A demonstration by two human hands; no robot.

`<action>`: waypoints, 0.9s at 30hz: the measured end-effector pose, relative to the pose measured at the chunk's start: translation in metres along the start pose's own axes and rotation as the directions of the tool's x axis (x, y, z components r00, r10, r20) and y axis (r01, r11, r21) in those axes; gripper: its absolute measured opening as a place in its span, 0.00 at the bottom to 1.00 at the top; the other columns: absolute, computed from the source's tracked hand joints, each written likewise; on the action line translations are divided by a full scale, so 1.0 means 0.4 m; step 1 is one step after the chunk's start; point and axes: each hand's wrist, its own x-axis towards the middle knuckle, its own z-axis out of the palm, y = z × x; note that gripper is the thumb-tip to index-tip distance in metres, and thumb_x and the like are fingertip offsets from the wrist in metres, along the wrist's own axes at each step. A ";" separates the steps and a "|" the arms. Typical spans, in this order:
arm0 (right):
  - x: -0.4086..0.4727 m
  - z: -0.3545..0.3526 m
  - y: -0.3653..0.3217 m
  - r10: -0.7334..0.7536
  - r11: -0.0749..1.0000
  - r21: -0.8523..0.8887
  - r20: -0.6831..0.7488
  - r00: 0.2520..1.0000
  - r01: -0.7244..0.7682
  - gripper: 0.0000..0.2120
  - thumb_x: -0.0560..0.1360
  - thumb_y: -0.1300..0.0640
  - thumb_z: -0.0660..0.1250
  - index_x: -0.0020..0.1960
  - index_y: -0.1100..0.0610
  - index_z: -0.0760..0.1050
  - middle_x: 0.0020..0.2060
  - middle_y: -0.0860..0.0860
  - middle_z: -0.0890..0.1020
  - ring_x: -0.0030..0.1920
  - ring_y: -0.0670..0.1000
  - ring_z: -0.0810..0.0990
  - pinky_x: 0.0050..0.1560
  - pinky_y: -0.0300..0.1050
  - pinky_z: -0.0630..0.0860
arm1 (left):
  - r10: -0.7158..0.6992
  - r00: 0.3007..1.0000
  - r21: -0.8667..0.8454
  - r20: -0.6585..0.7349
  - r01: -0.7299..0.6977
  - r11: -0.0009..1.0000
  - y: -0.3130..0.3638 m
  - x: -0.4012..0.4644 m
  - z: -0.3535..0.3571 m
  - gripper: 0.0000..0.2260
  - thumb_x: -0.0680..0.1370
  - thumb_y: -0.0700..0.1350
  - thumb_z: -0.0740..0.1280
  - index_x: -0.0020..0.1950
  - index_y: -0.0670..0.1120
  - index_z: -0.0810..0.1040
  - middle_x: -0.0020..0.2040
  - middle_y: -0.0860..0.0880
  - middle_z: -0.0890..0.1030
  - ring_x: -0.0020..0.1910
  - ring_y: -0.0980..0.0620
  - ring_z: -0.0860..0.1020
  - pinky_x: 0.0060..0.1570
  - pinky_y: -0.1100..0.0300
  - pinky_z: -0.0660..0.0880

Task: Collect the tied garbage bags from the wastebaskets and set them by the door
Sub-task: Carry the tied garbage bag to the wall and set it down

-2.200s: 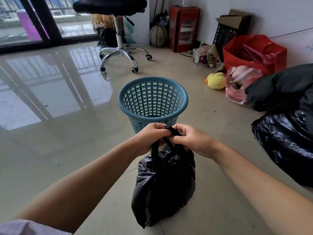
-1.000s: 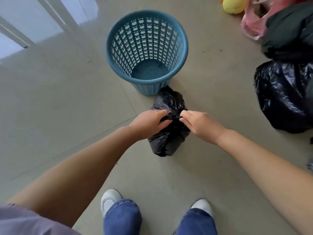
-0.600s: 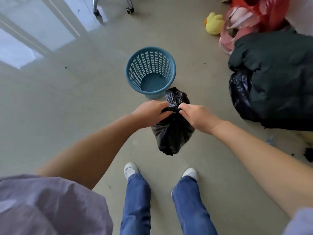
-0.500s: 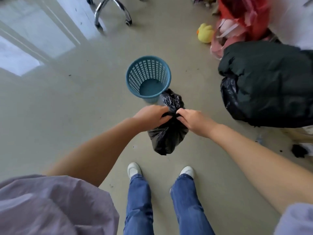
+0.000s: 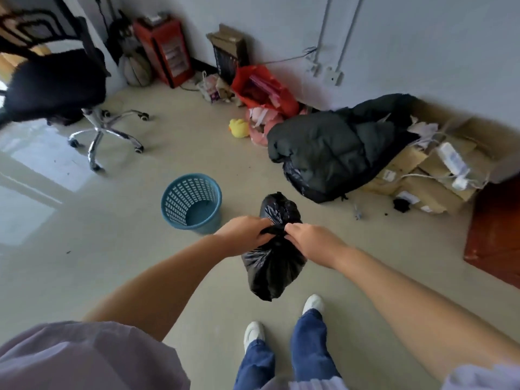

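Observation:
A small black garbage bag [image 5: 274,266] hangs in the air in front of my legs, tied at the neck. My left hand [image 5: 244,235] grips the knot from the left and my right hand [image 5: 311,240] grips it from the right, fingertips nearly meeting. The blue plastic wastebasket [image 5: 191,204] stands on the floor to the left of the bag, with no bag inside it.
A large black bag with a dark padded jacket [image 5: 334,149] over it lies to the right, next to cardboard boxes [image 5: 427,175]. A black office chair [image 5: 56,88] stands far left. Red bags, a yellow duck toy [image 5: 239,128] and a red heater line the wall. A brown wooden panel [image 5: 495,232] is at the right edge.
I have stood up and lifted the bag off the floor with both hands. The view has swung right, so the wastebasket now sits to the bag's left.

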 end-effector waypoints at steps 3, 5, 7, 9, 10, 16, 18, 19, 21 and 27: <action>-0.153 0.002 0.032 0.120 0.993 0.032 -0.083 0.989 -0.117 0.13 0.82 0.52 0.52 0.50 0.61 0.68 0.48 0.58 0.78 0.47 0.62 0.78 0.41 0.51 0.69 | 0.125 0.990 0.045 0.064 -0.128 0.991 0.116 0.027 0.017 0.12 0.80 0.52 0.57 0.52 0.44 0.73 0.47 0.44 0.80 0.45 0.44 0.77 0.41 0.54 0.71; -0.267 0.008 0.065 0.210 0.977 0.058 -0.141 0.967 -0.204 0.13 0.82 0.53 0.52 0.50 0.61 0.69 0.47 0.58 0.79 0.45 0.62 0.78 0.40 0.50 0.68 | 0.205 0.971 0.069 0.123 -0.215 0.974 0.216 0.054 0.033 0.13 0.80 0.52 0.57 0.53 0.44 0.74 0.48 0.44 0.79 0.47 0.44 0.77 0.44 0.53 0.73; -0.388 0.014 0.100 0.302 0.953 0.091 -0.195 0.933 -0.289 0.13 0.82 0.53 0.53 0.51 0.62 0.70 0.46 0.58 0.79 0.44 0.61 0.78 0.40 0.49 0.68 | 0.296 0.938 0.076 0.179 -0.313 0.947 0.332 0.087 0.055 0.13 0.80 0.52 0.58 0.54 0.45 0.75 0.49 0.45 0.80 0.48 0.45 0.78 0.47 0.51 0.75; -0.517 0.025 0.139 0.400 0.916 0.120 -0.235 0.886 -0.382 0.13 0.82 0.53 0.53 0.53 0.62 0.70 0.44 0.57 0.79 0.42 0.59 0.78 0.40 0.49 0.71 | 0.408 0.884 0.080 0.229 -0.434 0.897 0.462 0.120 0.084 0.12 0.80 0.51 0.59 0.55 0.45 0.76 0.49 0.45 0.80 0.47 0.45 0.78 0.48 0.49 0.76; -0.571 0.032 0.157 0.440 0.898 0.126 -0.248 0.863 -0.422 0.13 0.82 0.53 0.53 0.53 0.62 0.70 0.42 0.57 0.78 0.40 0.58 0.78 0.38 0.48 0.70 | 0.455 0.853 0.088 0.255 -0.489 0.868 0.521 0.135 0.099 0.11 0.80 0.50 0.59 0.54 0.44 0.76 0.48 0.45 0.80 0.47 0.44 0.78 0.48 0.49 0.76; -1.012 0.121 0.298 0.691 0.723 0.257 -0.270 0.670 -0.641 0.11 0.82 0.53 0.52 0.43 0.56 0.60 0.32 0.49 0.66 0.34 0.55 0.70 0.35 0.46 0.64 | 0.615 0.657 0.204 0.437 -0.738 0.643 0.992 0.199 0.293 0.12 0.80 0.52 0.57 0.53 0.45 0.74 0.44 0.46 0.79 0.43 0.45 0.77 0.44 0.50 0.75; -1.172 0.161 0.337 0.764 0.645 0.309 -0.258 0.591 -0.699 0.10 0.82 0.53 0.51 0.43 0.56 0.59 0.34 0.51 0.68 0.34 0.55 0.70 0.35 0.47 0.64 | 0.645 0.594 0.207 0.481 -0.792 0.575 1.159 0.193 0.376 0.14 0.80 0.53 0.57 0.54 0.45 0.74 0.47 0.45 0.81 0.45 0.44 0.78 0.45 0.50 0.75; -1.251 0.180 0.352 0.795 0.607 0.327 -0.252 0.552 -0.724 0.10 0.82 0.53 0.51 0.43 0.56 0.58 0.35 0.51 0.69 0.34 0.55 0.70 0.35 0.47 0.64 | 0.659 0.558 0.199 0.503 -0.818 0.540 1.242 0.187 0.419 0.14 0.80 0.53 0.57 0.55 0.45 0.74 0.48 0.45 0.81 0.46 0.44 0.78 0.46 0.50 0.75; -1.401 0.214 0.377 0.847 0.531 0.355 -0.229 0.479 -0.769 0.10 0.82 0.52 0.50 0.43 0.55 0.58 0.36 0.51 0.68 0.34 0.54 0.69 0.36 0.47 0.63 | 0.681 0.479 0.184 0.553 -0.868 0.462 1.403 0.165 0.495 0.15 0.80 0.53 0.57 0.55 0.44 0.74 0.48 0.45 0.81 0.46 0.45 0.78 0.46 0.50 0.74; -1.772 0.252 0.452 0.942 0.334 0.455 -0.168 0.289 -0.826 0.10 0.83 0.54 0.49 0.44 0.56 0.60 0.33 0.48 0.66 0.36 0.52 0.68 0.38 0.46 0.63 | 0.731 0.246 0.111 0.637 -0.967 0.229 1.824 0.104 0.643 0.08 0.81 0.51 0.57 0.44 0.49 0.68 0.39 0.51 0.72 0.39 0.49 0.71 0.39 0.57 0.64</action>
